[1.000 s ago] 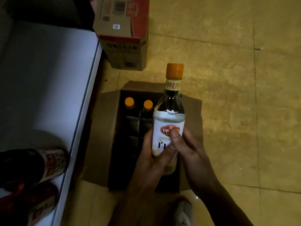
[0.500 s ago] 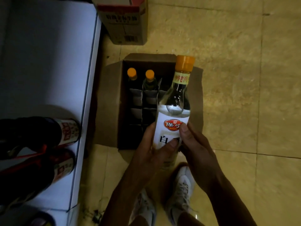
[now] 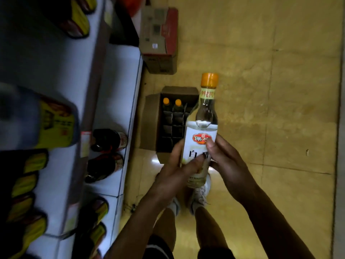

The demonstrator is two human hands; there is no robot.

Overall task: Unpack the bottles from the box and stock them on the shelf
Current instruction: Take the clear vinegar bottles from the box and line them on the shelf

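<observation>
From the head camera I see both hands together on one bottle [image 3: 202, 130], held over the floor just to the right of the open box [image 3: 150, 124]. My left hand [image 3: 175, 171] wraps the lower body with its thumb laid across the label. My right hand [image 3: 227, 163] grips the other side, its thumb pressed on the red logo.

The bottle's long axis runs near to far in the frame, orange cap at the far end and base toward my feet. I judge it is held roughly upright and seen from above.

The white shelf [image 3: 119, 86] lies to the left of the hands, with the box between the two. The left hand is the nearer one to it, so the next move is a carry leftward. Bare shelf shows beyond the dark bottles [image 3: 108, 141] already standing there.

Two orange-capped bottles [image 3: 166, 101] remain in the far cells of the box.

On the label I read 白 in large black type; the character beside it is half covered. The red oval shows 保 clearly. The neck band's red characters are too small to read.
</observation>
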